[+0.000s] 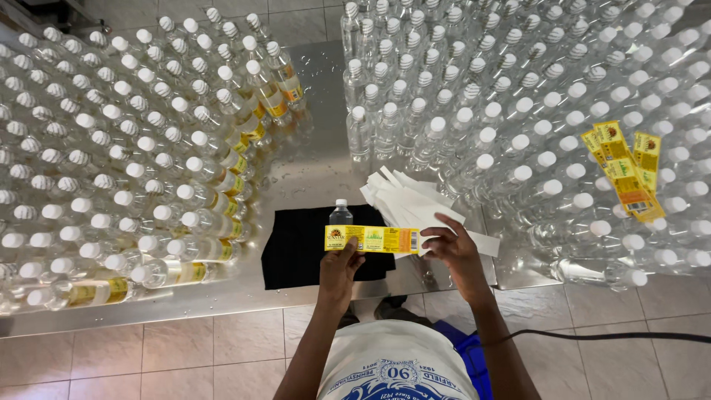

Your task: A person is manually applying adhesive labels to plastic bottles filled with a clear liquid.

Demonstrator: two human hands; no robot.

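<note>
The steel surface (311,174) was almost fully covered by clear plastic bottles with white caps. The largest group, on the right and far side (563,111), stood or lay without any label that I could see, so this part seemed to be left to do. The group on the left (96,148) was also large; most of it showed only caps, but the bottles along its right edge (237,170) and its near edge carried yellow labels, so this group seemed to be the finished one, though I cannot tell if every bottle in it was labelled. By this judgement the work was perhaps near the half, not more. In the near middle a black cloth (304,248) lay on the surface, and on it stood a single bottle (341,213), upright and without label. In front of this bottle a yellow label (372,238) was held flat between the two hands: the fingers of the left hand (341,270) pinched its left end, and the fingers of the right hand (455,248) gripped its right end. The label was not yet pressed around the bottle. Just behind the right hand lay a heap of white backing strips (415,200), and some spare yellow labels (626,167) rested on top of the bottles at the right.
</note>
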